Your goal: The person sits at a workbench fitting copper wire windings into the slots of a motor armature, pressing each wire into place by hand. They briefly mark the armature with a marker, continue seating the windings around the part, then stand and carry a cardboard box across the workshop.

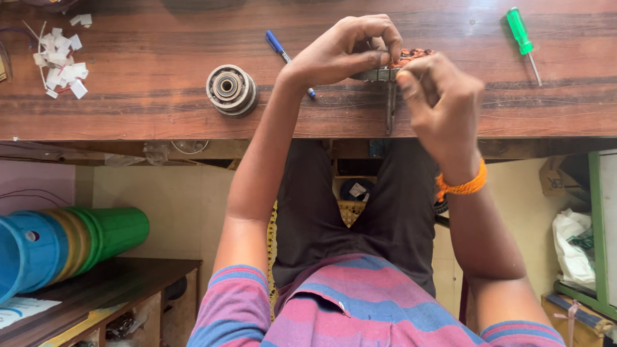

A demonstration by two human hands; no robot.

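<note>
1. Gripping a small metal motor core with copper-orange windings (pixel 395 67), both hands close around it at the near edge of the brown wooden tabletop (pixel 154 77).
2. Left hand (pixel 344 51) curls over it; right hand (pixel 440 96) pinches its side.
3. Round metal bearing (pixel 230 88), blue pen (pixel 283 54), green screwdriver (pixel 522 38) lie nearby.

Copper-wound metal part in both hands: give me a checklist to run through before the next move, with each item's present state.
1. Left hand grips the copper-wound metal part from above: ok.
2. Right hand has fingers on the same part: ok.
3. Part sits over the brown wooden workbench, not past its edge: ok.
4. Round ribbed metal bearing housing lies apart from the hands: ok.
5. Green-handled screwdriver lies on the bench, untouched, at the right: ok.
6. Blue pen is partly under the left wrist: not ok.
7. Winding's condition, hidden by fingers: cannot tell.
</note>
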